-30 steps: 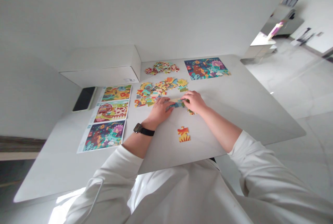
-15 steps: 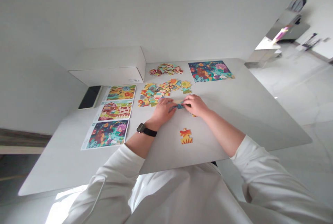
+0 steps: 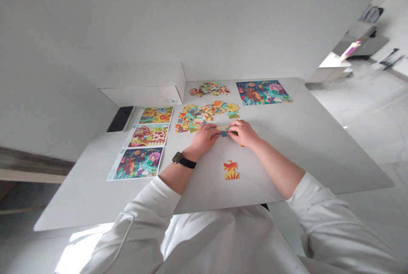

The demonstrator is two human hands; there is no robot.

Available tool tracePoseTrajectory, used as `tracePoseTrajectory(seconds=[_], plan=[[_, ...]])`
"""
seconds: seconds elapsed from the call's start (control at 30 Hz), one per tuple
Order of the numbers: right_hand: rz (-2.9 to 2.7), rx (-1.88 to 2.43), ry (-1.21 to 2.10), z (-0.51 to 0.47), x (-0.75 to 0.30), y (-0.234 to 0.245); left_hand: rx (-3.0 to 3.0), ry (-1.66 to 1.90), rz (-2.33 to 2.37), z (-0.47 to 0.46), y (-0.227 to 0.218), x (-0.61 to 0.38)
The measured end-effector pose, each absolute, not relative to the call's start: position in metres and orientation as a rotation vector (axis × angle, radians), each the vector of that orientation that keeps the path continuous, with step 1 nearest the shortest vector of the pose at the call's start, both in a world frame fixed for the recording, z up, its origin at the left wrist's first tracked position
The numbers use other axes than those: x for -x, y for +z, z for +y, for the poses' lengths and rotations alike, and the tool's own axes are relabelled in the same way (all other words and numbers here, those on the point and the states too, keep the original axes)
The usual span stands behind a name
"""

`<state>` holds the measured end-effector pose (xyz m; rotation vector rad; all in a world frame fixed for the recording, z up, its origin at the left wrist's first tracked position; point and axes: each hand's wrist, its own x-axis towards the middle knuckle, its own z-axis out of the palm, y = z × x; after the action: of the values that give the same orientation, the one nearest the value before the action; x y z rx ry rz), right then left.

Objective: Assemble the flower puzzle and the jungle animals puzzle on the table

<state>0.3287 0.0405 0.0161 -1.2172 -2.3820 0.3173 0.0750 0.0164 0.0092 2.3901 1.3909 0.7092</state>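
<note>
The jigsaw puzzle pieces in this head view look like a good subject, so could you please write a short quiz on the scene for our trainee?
1. What do the left hand and right hand both touch? A: a phone. B: puzzle pieces. C: a white box.
2. True or false: a wristwatch sits at the wrist of the left hand.
3. How many printed picture sheets lie in the column left of the loose pieces?

Key: 1 B; 2 true; 3 three.

No wording can be read; the small label point(image 3: 172, 100) on the white box point(image 3: 142, 95) and the puzzle picture sheets' point(image 3: 137, 163) edge print are too tiny.
</note>
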Motion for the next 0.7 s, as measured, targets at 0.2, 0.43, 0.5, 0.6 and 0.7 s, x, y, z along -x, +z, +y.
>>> tracePoseTrajectory(seconds=[0.2,0.43,0.5,0.6,0.7], plan=[[-2.388,1.208,0.281,0.038,-0.328,0.016,-2.381,0.742,1.384,0.015,0.010,-0.075],[-2.409,1.202,0.269,0.036,-0.325,0.013,-2.366,0.792,1.377,0.017,0.015,-0.075],[-2.387,1.191,0.278,0.036,-0.326,0.014,-2.312,0.919,1.460,0.021,0.020,-0.066],[-2.300,1.161,0.284,0.037,-0.328,0.016,-2.126,1.189,1.696,0.030,0.027,-0.042],[-2.207,1.160,0.276,0.038,-0.330,0.020,-1.963,1.327,1.852,0.038,0.029,-0.015]])
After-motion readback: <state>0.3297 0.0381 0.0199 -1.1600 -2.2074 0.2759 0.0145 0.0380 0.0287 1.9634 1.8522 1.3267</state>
